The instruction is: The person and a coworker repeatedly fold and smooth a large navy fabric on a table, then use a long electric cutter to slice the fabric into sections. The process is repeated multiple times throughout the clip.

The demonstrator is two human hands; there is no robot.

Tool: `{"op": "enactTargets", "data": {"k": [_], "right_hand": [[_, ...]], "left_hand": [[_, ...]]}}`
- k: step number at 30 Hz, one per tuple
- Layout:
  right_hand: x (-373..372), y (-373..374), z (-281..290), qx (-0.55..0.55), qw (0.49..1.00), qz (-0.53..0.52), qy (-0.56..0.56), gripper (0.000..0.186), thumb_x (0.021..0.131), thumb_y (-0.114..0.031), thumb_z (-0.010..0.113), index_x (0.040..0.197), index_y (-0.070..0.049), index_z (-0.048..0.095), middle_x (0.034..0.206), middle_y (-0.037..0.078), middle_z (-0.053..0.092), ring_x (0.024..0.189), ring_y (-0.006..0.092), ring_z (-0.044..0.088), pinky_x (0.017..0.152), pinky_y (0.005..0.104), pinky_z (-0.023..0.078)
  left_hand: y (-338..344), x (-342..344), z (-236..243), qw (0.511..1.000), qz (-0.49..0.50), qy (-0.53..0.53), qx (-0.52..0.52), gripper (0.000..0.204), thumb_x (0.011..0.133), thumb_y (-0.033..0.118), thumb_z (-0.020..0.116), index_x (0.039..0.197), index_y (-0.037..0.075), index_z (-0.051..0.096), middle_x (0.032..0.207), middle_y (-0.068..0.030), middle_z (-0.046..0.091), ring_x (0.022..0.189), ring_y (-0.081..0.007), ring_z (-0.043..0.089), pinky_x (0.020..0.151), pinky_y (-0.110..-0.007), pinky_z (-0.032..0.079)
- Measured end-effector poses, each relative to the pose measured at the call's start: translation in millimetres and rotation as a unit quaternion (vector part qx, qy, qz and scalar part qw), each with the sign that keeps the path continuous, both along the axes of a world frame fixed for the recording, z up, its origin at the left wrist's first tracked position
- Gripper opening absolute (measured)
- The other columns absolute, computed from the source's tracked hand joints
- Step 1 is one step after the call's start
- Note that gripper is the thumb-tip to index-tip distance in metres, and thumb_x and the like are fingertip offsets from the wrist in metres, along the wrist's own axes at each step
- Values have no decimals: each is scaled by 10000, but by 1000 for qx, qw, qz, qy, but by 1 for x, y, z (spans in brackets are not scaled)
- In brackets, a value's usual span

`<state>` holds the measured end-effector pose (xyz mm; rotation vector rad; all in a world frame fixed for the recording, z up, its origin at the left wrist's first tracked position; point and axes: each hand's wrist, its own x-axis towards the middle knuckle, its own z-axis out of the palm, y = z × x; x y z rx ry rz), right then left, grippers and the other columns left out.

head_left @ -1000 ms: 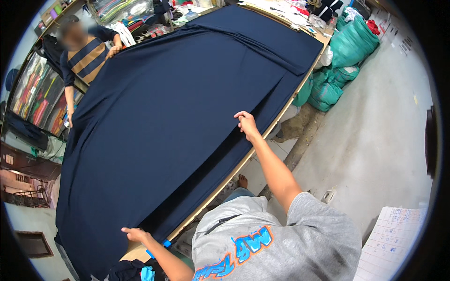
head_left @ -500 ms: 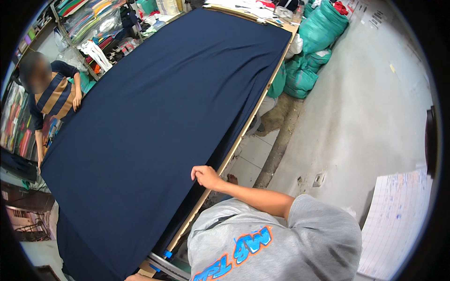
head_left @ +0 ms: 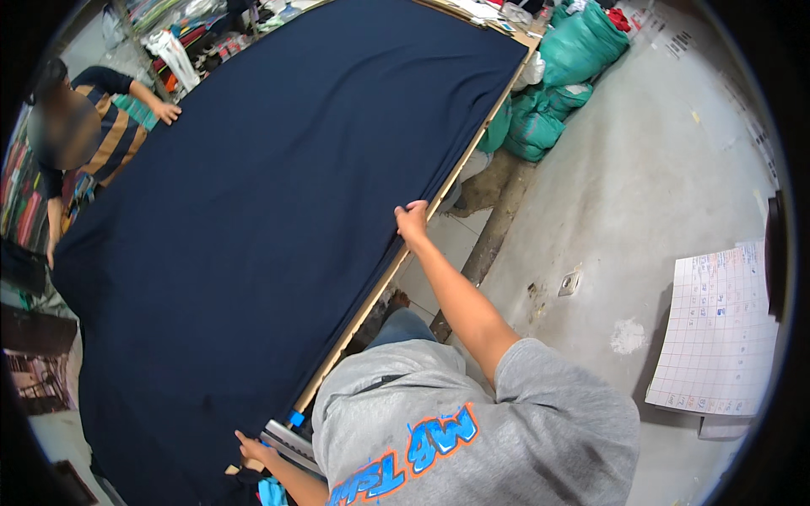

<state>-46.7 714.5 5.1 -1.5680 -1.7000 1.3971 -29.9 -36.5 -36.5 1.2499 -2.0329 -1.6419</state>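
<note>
A large dark navy fabric (head_left: 253,194) lies over a long table whose pale wooden edge (head_left: 354,337) shows along the right. My right hand (head_left: 411,219) is closed on the fabric's edge, midway along that side. Low at the left, my left hand (head_left: 251,445) grips the same fabric near the table's near corner, beside a metal rail (head_left: 287,443) with a blue fitting (head_left: 295,418).
A co-worker (head_left: 110,135) stands across the table, both hands at the fabric's far edge. Green sacks (head_left: 578,51) sit beyond the table's right side. A grey wall (head_left: 624,211) with a gridded paper sheet (head_left: 709,329) is at my right. Stacked cloths (head_left: 25,194) are at left.
My right hand has moved up along the edge since a half-second ago, and the fabric's dark gap has narrowed. My left hand has come further into view. The far folds seen earlier are flattened.
</note>
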Motion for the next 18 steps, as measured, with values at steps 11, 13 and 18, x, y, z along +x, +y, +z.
{"op": "enactTargets", "data": {"k": [11, 13, 18], "right_hand": [[7, -11, 35, -98, 992, 10, 84, 223, 1021, -51, 673, 911, -83, 482, 766, 64, 568, 542, 165, 563, 446, 328, 412], [10, -19, 43, -60, 994, 22, 87, 264, 1016, -54, 675, 871, -115, 463, 715, 27, 523, 537, 141, 526, 466, 331, 385], [24, -20, 51, -50, 994, 7, 92, 238, 984, -29, 675, 905, -86, 459, 765, 31, 526, 670, 159, 543, 540, 365, 428]], "left_hand": [[-9, 5, 42, 938, 252, -92, -219, 698, 1158, 405, 426, 1309, -240, 647, 1388, -408, 664, 1358, -512, 632, 1188, -530, 488], [-18, 4, 43, 938, 285, -67, -186, 685, 1156, 405, 439, 1342, -224, 637, 1414, -393, 657, 1367, -511, 626, 1203, -520, 480], [-24, 3, 36, 931, 273, -118, -210, 674, 1151, 414, 477, 1417, -192, 606, 1481, -369, 627, 1383, -511, 617, 1207, -522, 483]]}}
